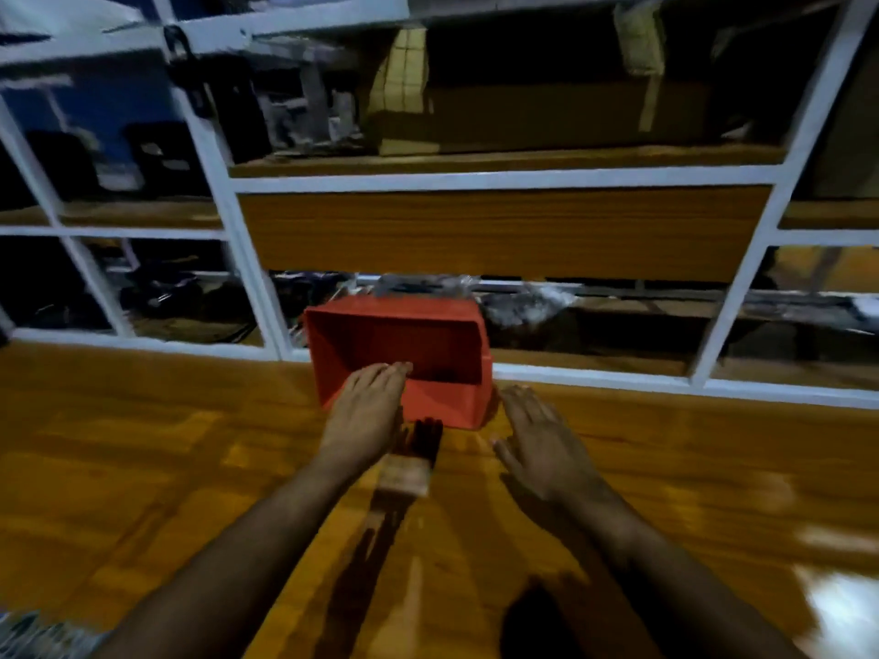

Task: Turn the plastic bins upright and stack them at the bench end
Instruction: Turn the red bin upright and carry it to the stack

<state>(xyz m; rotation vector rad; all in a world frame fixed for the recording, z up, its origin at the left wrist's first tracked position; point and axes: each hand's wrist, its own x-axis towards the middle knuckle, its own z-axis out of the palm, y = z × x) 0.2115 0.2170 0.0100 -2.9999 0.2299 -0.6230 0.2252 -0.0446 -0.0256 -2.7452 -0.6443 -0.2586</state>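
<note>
One red plastic bin (437, 344) stands on the wooden bench (142, 444) near its back edge, its open top facing up and towards me. My left hand (368, 411) lies flat with its fingertips over the bin's near front lip, fingers together, gripping nothing that I can see. Just right of the bin's front corner, my right hand (542, 439) hovers above the bench with fingers spread and holds nothing. The picture is blurred by motion.
A paintbrush (409, 468) with dark bristles lies on the bench between my hands, just before the bin. Behind the bench rises a white metal shelf frame (257, 278) with wooden boards, cardboard boxes (547, 116) and dark clutter.
</note>
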